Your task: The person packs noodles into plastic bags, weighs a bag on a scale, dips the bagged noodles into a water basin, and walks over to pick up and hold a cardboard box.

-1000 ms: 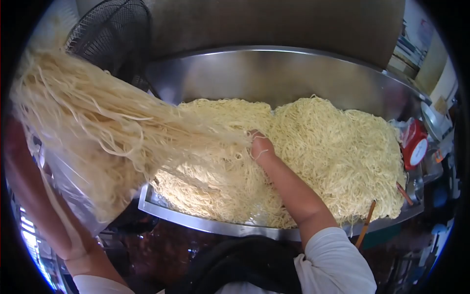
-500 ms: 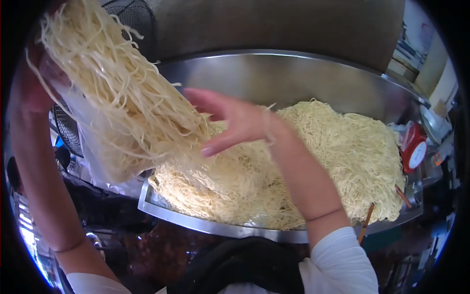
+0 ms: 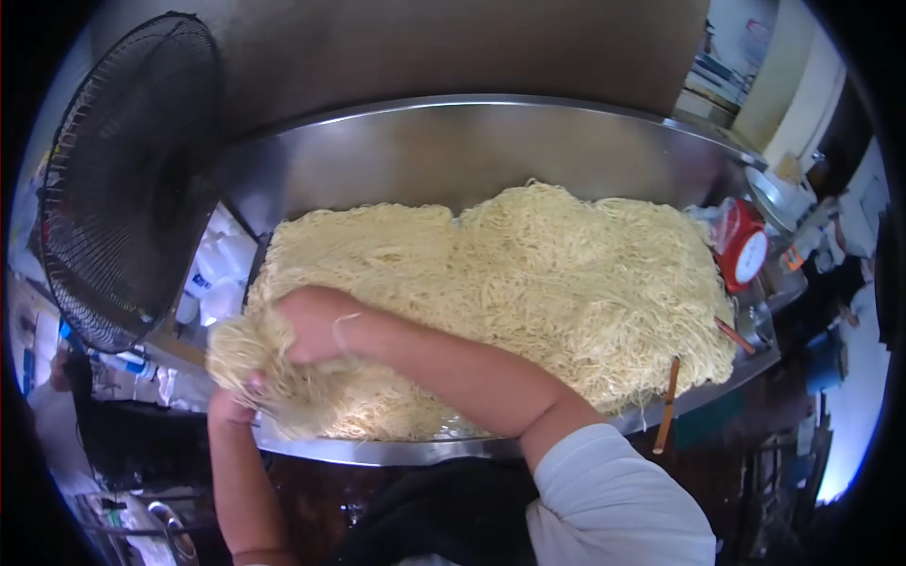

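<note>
Noodle bundle: a loose, partly blurred bunch of pale noodles [image 3: 234, 351] sits between the hands at the left end of the metal tray [image 3: 377, 454], beside and partly over the larger noodle heap [image 3: 585, 283]
Left hand: low under the bundle [image 3: 232, 407], a fingertip against the strands; I cannot tell how tightly it closes
Right hand: back upward against the bundle's right side [image 3: 319, 325], fingers hidden, so spread or curled I cannot tell; a noodle strand [image 3: 346, 324] clings at its wrist
Just changed: the bunch, raised high at left half a second ago, is now down at heap level; the handling seems to be at the tray itself
Tray edges: front rim close to the left hand; tall back wall behind the heap
Room: open air above the heap; fan [image 3: 123, 179] bounds the left; wooden stick [image 3: 667, 406] and red scale [image 3: 743, 247] stand well apart at right
</note>
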`<state>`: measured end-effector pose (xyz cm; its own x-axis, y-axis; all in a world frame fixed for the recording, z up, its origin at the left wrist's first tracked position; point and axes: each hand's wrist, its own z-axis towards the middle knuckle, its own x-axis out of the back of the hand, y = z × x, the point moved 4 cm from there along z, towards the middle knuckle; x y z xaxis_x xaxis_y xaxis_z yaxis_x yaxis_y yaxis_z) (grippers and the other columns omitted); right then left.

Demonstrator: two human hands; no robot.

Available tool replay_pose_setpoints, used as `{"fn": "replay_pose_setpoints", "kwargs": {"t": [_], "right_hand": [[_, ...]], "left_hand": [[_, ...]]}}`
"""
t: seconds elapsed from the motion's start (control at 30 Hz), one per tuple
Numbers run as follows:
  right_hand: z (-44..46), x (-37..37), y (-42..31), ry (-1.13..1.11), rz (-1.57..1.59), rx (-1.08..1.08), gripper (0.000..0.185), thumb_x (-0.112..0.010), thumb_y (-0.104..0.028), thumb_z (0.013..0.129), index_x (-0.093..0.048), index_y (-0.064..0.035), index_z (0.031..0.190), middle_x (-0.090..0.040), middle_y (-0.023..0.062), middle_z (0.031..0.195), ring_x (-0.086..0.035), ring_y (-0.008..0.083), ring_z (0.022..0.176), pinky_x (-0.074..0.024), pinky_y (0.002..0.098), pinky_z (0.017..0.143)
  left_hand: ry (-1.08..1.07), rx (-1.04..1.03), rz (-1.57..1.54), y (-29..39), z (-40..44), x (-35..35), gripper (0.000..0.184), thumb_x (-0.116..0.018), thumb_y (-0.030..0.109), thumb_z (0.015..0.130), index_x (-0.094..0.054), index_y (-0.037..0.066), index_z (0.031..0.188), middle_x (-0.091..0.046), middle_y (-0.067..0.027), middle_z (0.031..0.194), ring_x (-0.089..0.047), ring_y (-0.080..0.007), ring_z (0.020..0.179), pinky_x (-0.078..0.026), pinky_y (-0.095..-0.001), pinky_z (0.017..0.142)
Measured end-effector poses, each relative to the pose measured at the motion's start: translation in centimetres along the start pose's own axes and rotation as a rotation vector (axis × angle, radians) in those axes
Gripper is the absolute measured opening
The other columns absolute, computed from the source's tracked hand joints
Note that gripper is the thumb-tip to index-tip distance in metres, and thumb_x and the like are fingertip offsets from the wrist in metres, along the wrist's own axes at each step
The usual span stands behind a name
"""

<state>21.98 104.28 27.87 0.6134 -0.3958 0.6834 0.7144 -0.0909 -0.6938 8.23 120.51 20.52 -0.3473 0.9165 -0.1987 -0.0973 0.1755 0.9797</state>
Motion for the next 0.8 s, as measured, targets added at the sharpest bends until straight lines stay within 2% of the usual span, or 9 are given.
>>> {"fn": "replay_pose_setpoints", "kwargs": {"t": [0.13, 0.23, 0.3, 0.37, 0.4, 0.43, 0.5, 0.57, 0.8], "right_hand": [[0.0, -1.2, 0.3, -0.055, -0.050, -0.109, 0.032, -0.066, -0.016, 0.057, -0.067, -0.0075, 0.087, -0.065, 0.0177, 0.083, -0.063, 0.0361, 0.082, -0.0507, 0.0410, 0.074], [-0.2, -1.9, -0.4, -0.107, -0.107, -0.071, 0.031, -0.066, -0.016, 0.054, -0.067, -0.0058, 0.084, -0.065, 0.0180, 0.081, -0.063, 0.0374, 0.080, -0.0503, 0.0428, 0.072], [-0.3, -2.7, -0.4, -0.248, -0.156, -0.030, 0.032, -0.067, -0.015, 0.054, -0.067, -0.0056, 0.084, -0.065, 0.0175, 0.082, -0.063, 0.0365, 0.079, -0.0503, 0.0429, 0.071], [-0.2, -3.5, 1.2, -0.399, -0.208, 0.016, 0.032, -0.069, -0.016, 0.054, -0.067, -0.0061, 0.084, -0.065, 0.0177, 0.082, -0.063, 0.0357, 0.078, -0.0503, 0.0425, 0.071], [-0.2, -4.2, 1.9, -0.556, -0.260, 0.072, 0.032, -0.072, -0.017, 0.055, -0.067, -0.0066, 0.085, -0.065, 0.0179, 0.083, -0.063, 0.0348, 0.078, -0.0502, 0.0422, 0.071], [-0.3, -4.3, 3.2, -0.644, -0.365, 0.066, 0.033, -0.073, -0.019, 0.056, -0.068, -0.0071, 0.086, -0.066, 0.0181, 0.083, -0.063, 0.0338, 0.079, -0.0500, 0.0422, 0.070], [-0.7, -4.8, 6.8, -0.789, -0.495, 0.025, 0.034, -0.075, -0.025, 0.062, -0.068, -0.0075, 0.089, -0.066, 0.0180, 0.086, -0.062, 0.0326, 0.081, -0.0495, 0.0419, 0.072], [-1.5, -2.7, 7.8, -0.729, -0.554, -0.111, 0.029, -0.071, -0.023, 0.066, -0.068, -0.0083, 0.091, -0.066, 0.0152, 0.088, -0.062, 0.0332, 0.083, -0.0492, 0.0417, 0.073], [-0.4, 4.0, 10.2, -0.506, -0.473, -0.147, 0.032, -0.070, -0.029, 0.072, -0.067, -0.0043, 0.093, -0.066, 0.0158, 0.089, -0.063, 0.0308, 0.084, -0.0487, 0.0403, 0.075]], "left_hand": [[-0.015, 0.212, 0.009, -1.6, -0.6, -2.2, 0.091, -0.092, 0.018, 0.045, -0.050, 0.006, 0.125, -0.058, -0.0024, 0.114, -0.056, -0.0209, 0.104, -0.049, -0.0369, 0.088], [-0.075, 0.275, -0.059, -3.6, -1.4, -2.8, 0.089, -0.091, 0.017, 0.046, -0.050, 0.007, 0.125, -0.059, -0.0041, 0.115, -0.057, -0.0233, 0.106, -0.050, -0.0386, 0.088], [-0.102, 0.234, -0.044, -4.5, -2.0, -3.2, 0.078, -0.087, 0.014, 0.055, -0.051, 0.007, 0.124, -0.059, -0.0047, 0.114, -0.056, -0.0225, 0.107, -0.051, -0.0374, 0.084], [0.012, 0.414, 0.257, -4.9, -3.2, -2.9, 0.063, -0.083, 0.008, 0.060, -0.057, 0.006, 0.117, -0.062, -0.0030, 0.104, -0.060, -0.0201, 0.096, -0.051, -0.0352, 0.082], [-0.058, 0.138, 0.448, -3.1, -3.6, -4.6, 0.045, -0.075, 0.014, 0.070, -0.060, 0.005, 0.111, -0.066, -0.0084, 0.102, -0.063, -0.0245, 0.091, -0.050, -0.0361, 0.078], [-0.025, 0.148, 0.452, -2.0, -3.6, -4.8, 0.045, -0.075, 0.014, 0.070, -0.060, 0.005, 0.111, -0.066, -0.0084, 0.102, -0.063, -0.0245, 0.091, -0.050, -0.0361, 0.078], [-0.153, -0.205, 1.157, 1.2, -3.6, -5.1, 0.036, -0.067, 0.024, 0.076, -0.063, 0.006, 0.107, -0.066, -0.0153, 0.101, -0.064, -0.0320, 0.091, -0.050, -0.0394, 0.077], [-0.127, 0.099, 1.410, 1.1, -3.5, -2.4, 0.035, -0.063, 0.032, 0.076, -0.065, 0.011, 0.103, -0.064, -0.0192, 0.098, -0.061, -0.0366, 0.091, -0.049, -0.0430, 0.077], [-0.205, 0.365, 1.547, 0.9, -4.4, 1.1, 0.039, -0.058, 0.042, 0.077, -0.065, 0.011, 0.100, -0.065, -0.0178, 0.093, -0.062, -0.0372, 0.088, -0.049, -0.0445, 0.075]]}}
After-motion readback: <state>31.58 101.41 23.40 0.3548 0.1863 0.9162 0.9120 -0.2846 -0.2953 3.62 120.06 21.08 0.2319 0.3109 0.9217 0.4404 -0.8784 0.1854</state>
